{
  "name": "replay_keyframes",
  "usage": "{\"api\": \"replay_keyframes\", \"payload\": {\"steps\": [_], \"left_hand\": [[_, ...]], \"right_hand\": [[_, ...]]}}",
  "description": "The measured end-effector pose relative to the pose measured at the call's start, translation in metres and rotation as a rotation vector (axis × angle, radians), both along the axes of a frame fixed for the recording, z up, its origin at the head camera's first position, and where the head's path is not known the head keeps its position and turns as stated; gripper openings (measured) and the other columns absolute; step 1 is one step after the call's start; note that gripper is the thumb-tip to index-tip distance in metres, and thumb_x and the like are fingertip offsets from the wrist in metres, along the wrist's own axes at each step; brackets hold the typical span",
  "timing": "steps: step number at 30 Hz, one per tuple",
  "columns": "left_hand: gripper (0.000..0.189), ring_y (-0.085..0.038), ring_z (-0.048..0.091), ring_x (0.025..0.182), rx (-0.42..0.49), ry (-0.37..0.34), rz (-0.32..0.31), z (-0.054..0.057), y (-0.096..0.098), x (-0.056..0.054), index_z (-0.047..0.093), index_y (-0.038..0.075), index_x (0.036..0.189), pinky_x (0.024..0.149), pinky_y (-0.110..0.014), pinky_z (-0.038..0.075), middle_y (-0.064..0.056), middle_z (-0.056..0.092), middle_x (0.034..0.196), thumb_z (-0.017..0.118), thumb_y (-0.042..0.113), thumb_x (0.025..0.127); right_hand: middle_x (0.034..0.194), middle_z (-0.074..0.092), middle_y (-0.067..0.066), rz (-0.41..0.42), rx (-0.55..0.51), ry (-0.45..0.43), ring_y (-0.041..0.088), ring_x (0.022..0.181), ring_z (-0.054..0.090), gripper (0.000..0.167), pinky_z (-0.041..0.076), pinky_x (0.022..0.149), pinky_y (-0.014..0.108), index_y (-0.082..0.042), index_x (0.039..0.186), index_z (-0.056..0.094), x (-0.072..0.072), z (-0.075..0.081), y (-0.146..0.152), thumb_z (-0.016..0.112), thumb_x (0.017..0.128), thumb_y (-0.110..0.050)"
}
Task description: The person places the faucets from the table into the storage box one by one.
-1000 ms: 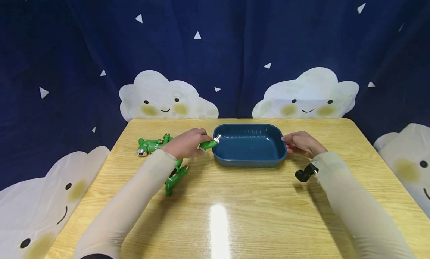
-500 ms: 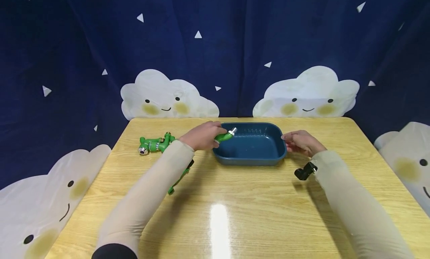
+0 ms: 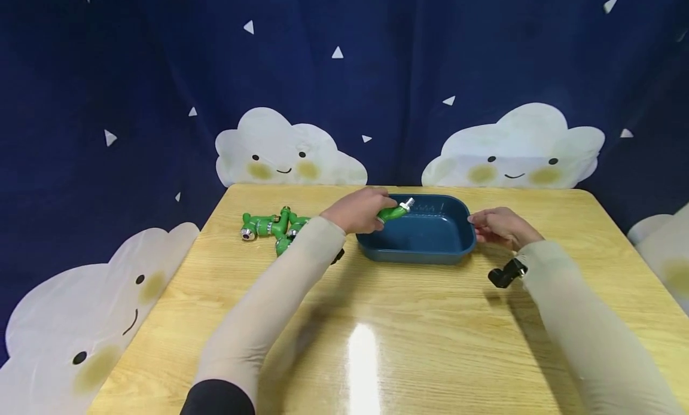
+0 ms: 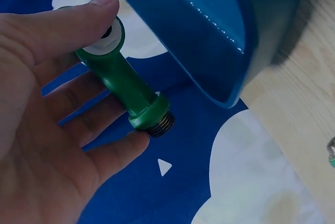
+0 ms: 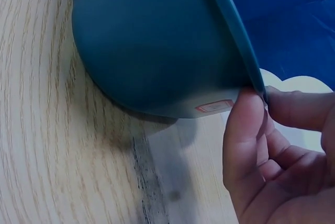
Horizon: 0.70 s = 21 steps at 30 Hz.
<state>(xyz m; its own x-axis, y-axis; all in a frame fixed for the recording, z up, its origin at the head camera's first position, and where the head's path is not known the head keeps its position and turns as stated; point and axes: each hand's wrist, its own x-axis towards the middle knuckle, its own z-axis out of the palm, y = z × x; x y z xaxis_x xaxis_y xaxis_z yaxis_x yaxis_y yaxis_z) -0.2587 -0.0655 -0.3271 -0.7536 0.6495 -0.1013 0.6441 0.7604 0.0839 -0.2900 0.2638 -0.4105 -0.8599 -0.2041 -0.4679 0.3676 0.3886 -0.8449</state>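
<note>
My left hand [image 3: 359,210] holds a green pipe fitting [image 3: 393,213] over the left end of a dark blue plastic basin [image 3: 430,232]. A silvery threaded end of the fitting points right, over the basin's inside. In the left wrist view, the thumb lies across one end of the green fitting [image 4: 118,80] and the fingers support it from behind; its other end has a dark thread. My right hand [image 3: 503,226] pinches the basin's right rim between thumb and finger, seen closely in the right wrist view on the basin [image 5: 152,41].
Several green pipe fittings [image 3: 265,226] lie on the left of the wooden table [image 3: 441,319], partly hidden by my left forearm. A black wrist camera [image 3: 506,274] sits under the right wrist. Behind the table hangs a dark blue curtain [image 3: 398,86] with cloud prints.
My left hand has carried the green pipe fitting right, from beside the basin's left edge to over its inside. The right hand keeps its pinch on the rim. The head view has turned slightly left.
</note>
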Motion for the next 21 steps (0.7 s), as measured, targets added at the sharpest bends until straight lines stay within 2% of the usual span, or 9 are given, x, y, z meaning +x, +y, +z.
{"api": "replay_keyframes", "payload": {"steps": [5,12,21], "left_hand": [[0.045,-0.015,0.055,0.097,-0.018,-0.008,-0.021,-0.001,0.012,-0.006,0.062,0.018,0.135,0.091,-0.028,0.05,-0.002,0.059,0.116,0.072,0.018,0.091],[0.04,-0.015,0.054,0.096,-0.034,-0.016,-0.05,-0.009,0.024,-0.014,0.065,0.019,0.13,0.09,-0.027,0.05,-0.001,0.059,0.11,0.073,0.019,0.09],[0.042,-0.015,0.054,0.096,-0.016,-0.061,-0.02,-0.016,0.032,-0.017,0.065,0.02,0.131,0.092,-0.028,0.05,0.001,0.06,0.113,0.074,0.02,0.09]], "right_hand": [[0.079,0.064,-0.009,-0.021,-0.017,-0.009,-0.001,0.068,0.061,0.05,0.056,0.07,0.017,0.01,0.145,0.035,0.0,-0.002,0.003,0.046,0.104,-0.016],[0.078,0.063,-0.01,-0.017,-0.029,-0.003,-0.002,0.068,0.061,0.049,0.056,0.069,0.016,0.01,0.144,0.035,0.0,-0.003,0.002,0.046,0.104,-0.017],[0.081,0.064,-0.01,-0.012,-0.025,-0.003,0.0,0.072,0.062,0.049,0.057,0.072,0.018,0.01,0.143,0.036,0.0,-0.002,0.001,0.047,0.104,-0.017]]}}
